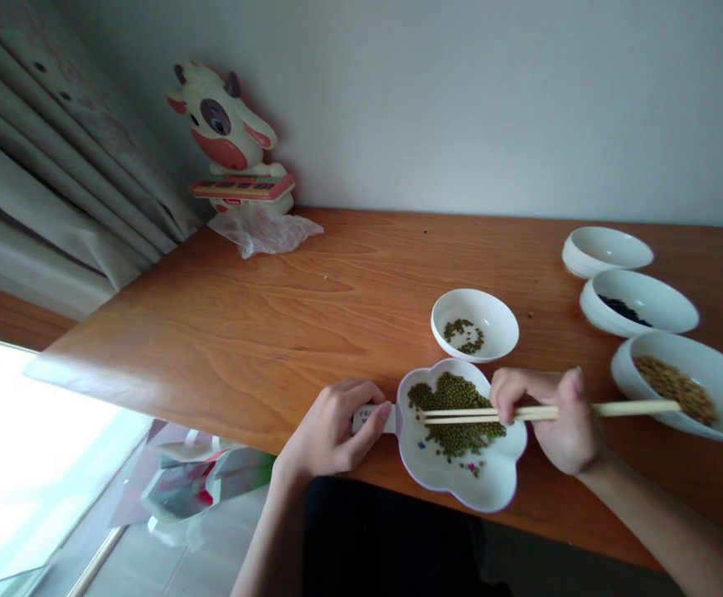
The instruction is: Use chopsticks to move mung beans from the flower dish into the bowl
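Note:
My left hand is closed around the short handle of a white, flower-shaped dish with a lilac rim. Green mung beans are heaped in the upper part of that dish, and a few lie scattered lower down. In my right hand is a pair of wooden chopsticks, held nearly level, their tips over the beans at the dish's left side. Whether the tips pinch a bean is too small to tell. Just behind the dish stands a white bowl with some mung beans at its bottom.
On the right stand a white bowl of tan grains, a bowl with dark bits and another white bowl. A cow-shaped toy keyboard and a crumpled plastic bag are at the back left. Bags lie below the table's left edge.

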The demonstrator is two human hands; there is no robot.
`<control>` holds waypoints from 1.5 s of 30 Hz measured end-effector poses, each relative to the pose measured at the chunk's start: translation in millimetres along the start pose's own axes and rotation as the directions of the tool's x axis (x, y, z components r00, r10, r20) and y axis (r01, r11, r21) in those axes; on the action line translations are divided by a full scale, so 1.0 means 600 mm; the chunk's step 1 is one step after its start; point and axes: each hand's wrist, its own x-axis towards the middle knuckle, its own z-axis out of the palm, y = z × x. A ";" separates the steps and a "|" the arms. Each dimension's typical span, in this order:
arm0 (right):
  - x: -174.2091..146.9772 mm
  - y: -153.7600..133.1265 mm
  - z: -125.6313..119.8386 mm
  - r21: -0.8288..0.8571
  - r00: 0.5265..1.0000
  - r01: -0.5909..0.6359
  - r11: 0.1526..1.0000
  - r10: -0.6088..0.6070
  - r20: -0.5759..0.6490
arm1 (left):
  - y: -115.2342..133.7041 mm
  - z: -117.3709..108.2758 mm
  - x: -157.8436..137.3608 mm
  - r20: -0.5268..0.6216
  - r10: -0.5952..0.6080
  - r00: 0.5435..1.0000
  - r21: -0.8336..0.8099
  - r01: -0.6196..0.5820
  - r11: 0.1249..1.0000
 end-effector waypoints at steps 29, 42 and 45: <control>0.052 -0.034 -0.070 0.287 0.840 0.062 0.956 0.105 -0.532 | -0.002 0.001 -0.003 0.007 -0.020 1.000 0.009 0.020 1.000; 0.039 -0.029 -0.046 0.294 0.959 -0.160 0.942 0.219 -0.180 | -0.004 0.000 -0.004 0.008 -0.026 1.000 0.000 0.026 1.000; 0.033 -0.027 -0.044 0.269 0.970 -0.199 0.942 0.228 -0.082 | -0.004 0.001 -0.004 0.009 -0.025 1.000 -0.002 0.025 1.000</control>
